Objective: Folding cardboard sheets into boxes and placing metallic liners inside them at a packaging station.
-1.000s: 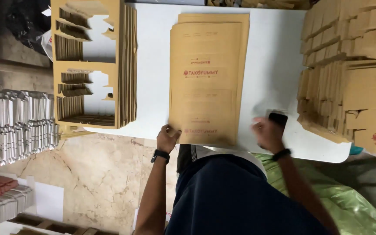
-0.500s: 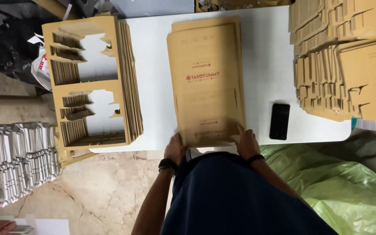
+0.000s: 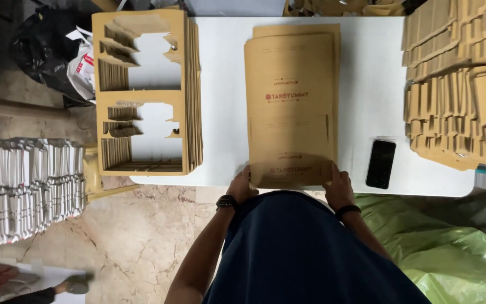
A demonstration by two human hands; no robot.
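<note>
Gripping the near edge of the flat cardboard box blank (image 3: 291, 107) at 6 o'clock on the desk (image 3: 226, 112), both hands now pinch it: left hand (image 3: 242, 186), right hand (image 3: 338, 188), which has left the phone (image 3: 380, 164) at 4 o'clock.

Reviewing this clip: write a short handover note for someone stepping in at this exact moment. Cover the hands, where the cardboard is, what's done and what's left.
Left hand: grip on the near left corner of the top brown cardboard sheet.
Right hand: grip on its near right corner.
That sheet lies flat on a stack of similar sheets in the middle of the white table.
Done, as it looks: a pile of punched-out cardboard frames on the left, and piles of cut cardboard pieces on the right.
Left: the centre stack looks uncut; the top sheet is not yet lifted.
A black phone lies right of the stack, clear of it.
</note>
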